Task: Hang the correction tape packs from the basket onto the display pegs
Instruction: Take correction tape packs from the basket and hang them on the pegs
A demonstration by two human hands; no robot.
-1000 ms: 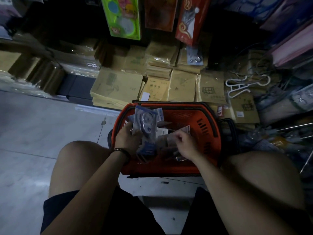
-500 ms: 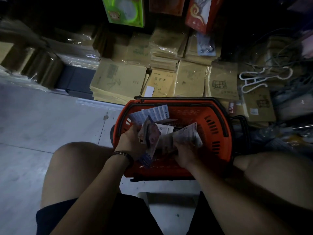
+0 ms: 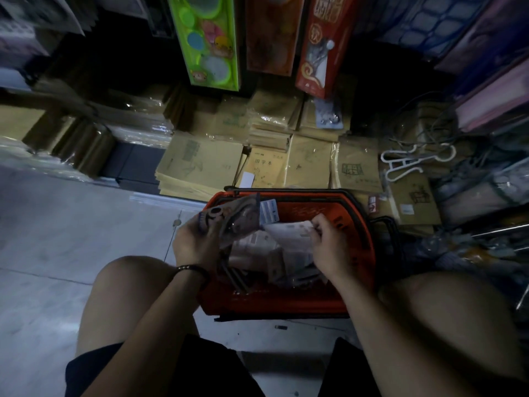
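Correction tape packs [image 3: 232,222] fanned in the left hand [image 3: 193,243], fingers curled round their lower ends, probably to gather several for one trip to the pegs. Right hand [image 3: 329,245] pinches a further pack [image 3: 289,232] by its card edge, above the loose pile in the orange basket [image 3: 360,224]. The basket stands between the knees [image 3: 126,270], within easy reach, before stacked notebooks [image 3: 200,164].

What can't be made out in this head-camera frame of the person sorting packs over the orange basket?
- Held packs, head view: motion blur in the left hand hides their count and print.
- Basket floor, head view: covered by both hands and loose packs; remaining count unknown.
- White pack pinched by the right hand: print too small.
- Display pegs: none discernible; shelving above is dark.
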